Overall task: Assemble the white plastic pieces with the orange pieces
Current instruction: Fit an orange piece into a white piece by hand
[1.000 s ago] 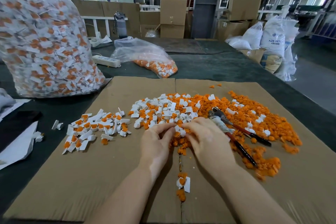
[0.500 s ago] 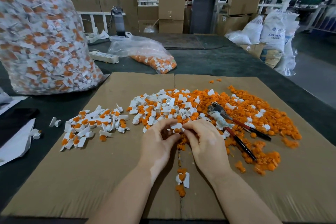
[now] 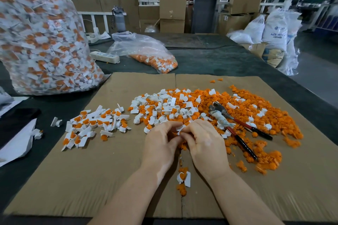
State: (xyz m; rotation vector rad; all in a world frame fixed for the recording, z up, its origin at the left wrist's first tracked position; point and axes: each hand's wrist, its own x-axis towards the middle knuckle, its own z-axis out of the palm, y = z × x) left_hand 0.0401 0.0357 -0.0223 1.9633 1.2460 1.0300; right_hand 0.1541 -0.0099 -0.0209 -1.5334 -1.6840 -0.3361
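Note:
My left hand (image 3: pixel 161 142) and my right hand (image 3: pixel 204 142) meet fingertip to fingertip over the cardboard sheet (image 3: pixel 109 170). Together they pinch a small white plastic piece (image 3: pixel 180 128); an orange part between the fingers is mostly hidden. Just beyond them lies a mixed pile of loose white pieces (image 3: pixel 164 107), and a wide spread of orange pieces (image 3: pixel 270 124) reaches to the right. A group of assembled white-and-orange pieces (image 3: pixel 91 126) lies at the left. One assembled piece (image 3: pixel 183 177) sits between my wrists.
Red-handled pliers (image 3: pixel 237 128) lie on the orange pile at the right. A big clear bag of assembled pieces (image 3: pixel 40 38) stands at the far left; a smaller bag (image 3: pixel 146 51) and a power strip (image 3: pixel 105 56) lie behind. White paper (image 3: pixel 16 142) sits at the left edge.
Both hands stay together at the pile's near edge. The fingers have closed tighter round the white piece, and the camera has tipped slightly.

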